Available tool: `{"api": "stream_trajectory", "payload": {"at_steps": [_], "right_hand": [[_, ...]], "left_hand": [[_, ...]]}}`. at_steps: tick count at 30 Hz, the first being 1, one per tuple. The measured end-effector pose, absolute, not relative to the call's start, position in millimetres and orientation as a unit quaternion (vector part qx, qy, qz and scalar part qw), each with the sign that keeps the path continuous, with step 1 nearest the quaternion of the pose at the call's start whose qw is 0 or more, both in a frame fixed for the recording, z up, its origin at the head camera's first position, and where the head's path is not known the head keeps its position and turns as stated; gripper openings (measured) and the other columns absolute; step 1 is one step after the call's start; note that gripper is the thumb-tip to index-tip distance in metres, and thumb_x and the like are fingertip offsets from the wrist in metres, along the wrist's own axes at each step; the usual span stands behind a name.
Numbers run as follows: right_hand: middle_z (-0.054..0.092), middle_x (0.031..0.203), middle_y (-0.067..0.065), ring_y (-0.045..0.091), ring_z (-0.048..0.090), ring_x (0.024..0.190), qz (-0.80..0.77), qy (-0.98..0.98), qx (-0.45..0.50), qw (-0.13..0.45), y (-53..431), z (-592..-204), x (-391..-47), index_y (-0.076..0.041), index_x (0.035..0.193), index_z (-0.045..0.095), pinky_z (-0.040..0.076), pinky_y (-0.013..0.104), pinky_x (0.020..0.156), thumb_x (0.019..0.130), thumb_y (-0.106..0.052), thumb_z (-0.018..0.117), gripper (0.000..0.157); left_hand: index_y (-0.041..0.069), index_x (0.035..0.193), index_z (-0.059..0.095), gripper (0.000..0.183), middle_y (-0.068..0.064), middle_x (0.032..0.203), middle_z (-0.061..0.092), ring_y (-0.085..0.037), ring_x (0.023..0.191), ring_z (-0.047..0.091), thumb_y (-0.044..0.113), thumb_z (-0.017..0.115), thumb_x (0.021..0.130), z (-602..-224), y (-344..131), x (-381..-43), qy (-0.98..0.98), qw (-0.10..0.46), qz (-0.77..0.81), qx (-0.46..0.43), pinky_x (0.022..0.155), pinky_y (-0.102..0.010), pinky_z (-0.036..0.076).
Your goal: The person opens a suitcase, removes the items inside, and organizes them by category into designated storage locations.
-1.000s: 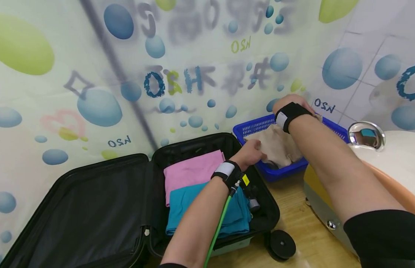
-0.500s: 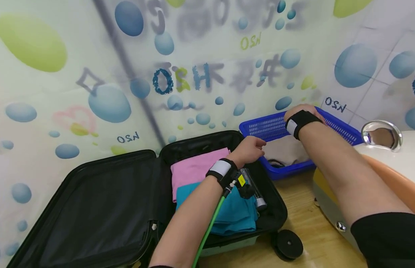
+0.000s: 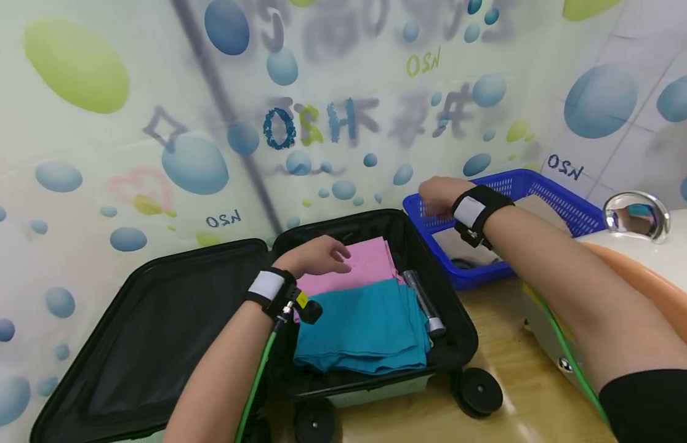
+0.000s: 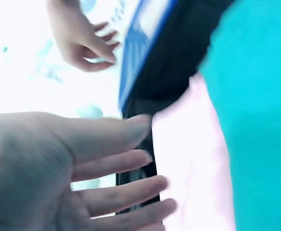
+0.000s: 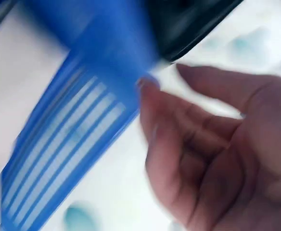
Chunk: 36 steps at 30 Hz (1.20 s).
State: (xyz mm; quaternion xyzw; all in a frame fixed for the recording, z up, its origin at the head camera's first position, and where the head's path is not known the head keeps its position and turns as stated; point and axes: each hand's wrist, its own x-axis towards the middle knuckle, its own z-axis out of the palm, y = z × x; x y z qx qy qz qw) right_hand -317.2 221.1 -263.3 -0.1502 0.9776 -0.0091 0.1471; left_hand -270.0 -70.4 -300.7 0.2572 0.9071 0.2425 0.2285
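Observation:
My left hand [image 3: 316, 257] hovers over the pink folded cloth [image 3: 371, 255] in the suitcase, fingers loosely extended and holding nothing. In the left wrist view its spread fingers [image 4: 126, 192] overlap the suitcase's dark edge. My right hand [image 3: 440, 195] is at the left end of the blue basket [image 3: 451, 280], blurred in the head view. Its fingers are loosely bent with nothing between them in the right wrist view. Beige cloth [image 3: 540, 212] lies inside the basket, partly hidden by the right wrist. A teal folded cloth [image 3: 360, 326] lies in front of the pink one.
The black-lined suitcase [image 3: 457, 354] lies open, its lid [image 3: 172, 344] spread to the left. Beside the cloths lies a clear tube-shaped thing with a grey end [image 3: 426, 304]. An orange-and-white case with a shiny handle [image 3: 637, 215] stands at the right. A bubble-printed curtain [image 3: 332, 61] hangs behind.
Both hands were at the beige cloth in the basket. They have let go of it and moved left, the left hand over the pink cloth. The head view has shifted slightly.

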Motion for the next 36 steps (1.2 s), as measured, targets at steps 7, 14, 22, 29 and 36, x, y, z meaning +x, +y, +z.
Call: {"api": "stream_trajectory", "payload": {"at_steps": [7, 14, 22, 29, 36], "right_hand": [[0.072, 0.105, 0.016, 0.027, 0.072, 0.092, -0.106, 0.911, -0.246, 0.314, 163.6, -278.8, -305.3, -0.002, 0.110, 0.068, 0.060, 0.037, 0.076, 0.101, -0.019, 0.063, 0.020], [0.072, 0.111, 0.013, 0.032, 0.069, 0.108, -0.081, 0.892, -0.194, 0.399, 156.0, -306.7, -290.1, -0.001, 0.112, 0.069, 0.060, 0.042, 0.082, 0.097, -0.028, 0.070, 0.031], [0.062, 0.076, 0.000, 0.010, 0.055, 0.064, -0.044, 0.881, -0.220, 0.417, 150.3, -327.0, -287.9, -0.009, 0.095, 0.071, 0.045, 0.020, 0.054, 0.090, -0.040, 0.078, 0.032], [0.059, 0.095, 0.005, 0.018, 0.057, 0.083, -0.055, 0.899, -0.217, 0.376, 147.8, -335.2, -285.4, -0.005, 0.115, 0.061, 0.052, 0.025, 0.064, 0.083, -0.040, 0.085, 0.054], [0.054, 0.135, 0.016, 0.030, 0.062, 0.107, -0.112, 0.897, -0.202, 0.377, 147.4, -335.7, -284.1, -0.013, 0.137, 0.053, 0.060, 0.041, 0.080, 0.077, -0.035, 0.090, 0.074]], "left_hand": [[0.001, 0.140, 0.057, 0.050, -0.017, 0.134, 0.061, -0.031, 0.122, 0.058, 0.028, 0.066, 0.100, -312.4, -111.2, -264.0, 0.920, 0.289, 0.117, 0.235, 0.104, -0.048, 0.047], [-0.004, 0.142, 0.053, 0.057, -0.015, 0.124, 0.063, -0.020, 0.094, 0.067, 0.031, 0.067, 0.099, -337.3, -116.1, -261.8, 0.904, 0.336, 0.115, 0.238, 0.099, -0.038, 0.049], [-0.001, 0.132, 0.057, 0.053, -0.009, 0.082, 0.067, -0.020, 0.070, 0.067, 0.031, 0.075, 0.094, -344.4, -112.9, -259.0, 0.911, 0.349, 0.140, 0.170, 0.070, -0.027, 0.048], [0.005, 0.107, 0.064, 0.022, -0.006, 0.097, 0.063, -0.024, 0.078, 0.069, 0.020, 0.075, 0.094, -340.3, -123.6, -259.1, 0.887, 0.342, 0.182, 0.253, 0.076, -0.034, 0.055], [0.010, 0.107, 0.059, 0.019, -0.004, 0.104, 0.060, -0.019, 0.091, 0.059, 0.015, 0.072, 0.095, -321.3, -130.7, -253.6, 0.856, 0.358, 0.230, 0.293, 0.078, -0.035, 0.055]]}}
